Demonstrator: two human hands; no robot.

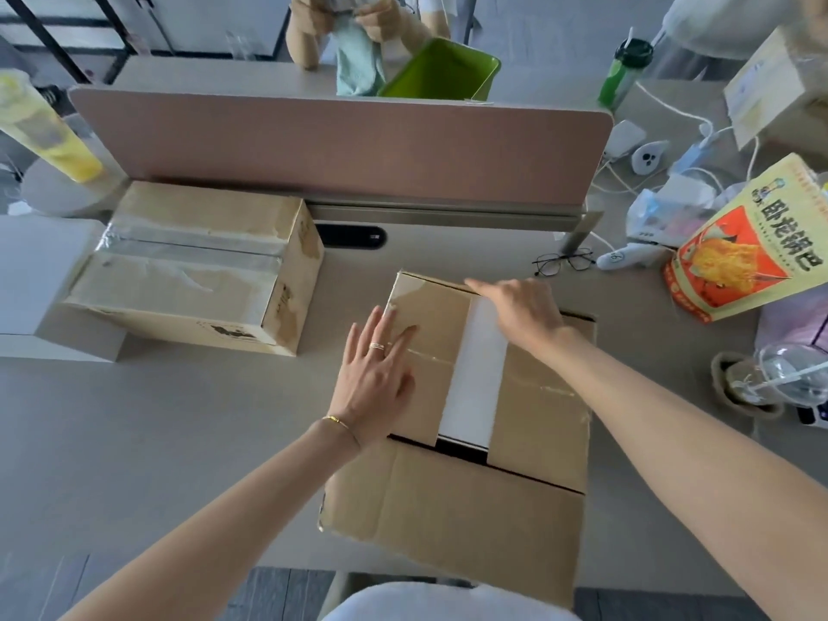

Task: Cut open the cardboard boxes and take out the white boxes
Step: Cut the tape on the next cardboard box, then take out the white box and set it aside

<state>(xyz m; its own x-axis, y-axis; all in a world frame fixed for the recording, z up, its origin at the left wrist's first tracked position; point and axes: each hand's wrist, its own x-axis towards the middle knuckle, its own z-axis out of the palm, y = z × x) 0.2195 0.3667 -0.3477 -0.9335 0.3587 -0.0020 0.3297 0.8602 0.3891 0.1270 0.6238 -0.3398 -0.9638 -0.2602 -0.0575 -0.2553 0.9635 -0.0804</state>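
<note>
A cardboard box (452, 499) lies in front of me on the desk, its near flap folded out toward me. Between its two top flaps a strip of a white box (477, 374) shows. My left hand (374, 378) lies flat, fingers straight, on the left flap. At the far edge of the box, my right hand (519, 311) rests on the right flap with its index finger pointing left. A second cardboard box (197, 266), taped along its top, sits at the left. Further left stands another white box (40, 280).
A pinkish desk divider (340, 145) runs across the back. Glasses (562, 261) lie beyond the box. At the right are a yellow-orange snack bag (743, 244), cables, chargers and a glass jar (779, 374). A person behind the divider holds a cloth by a green bin (441, 69).
</note>
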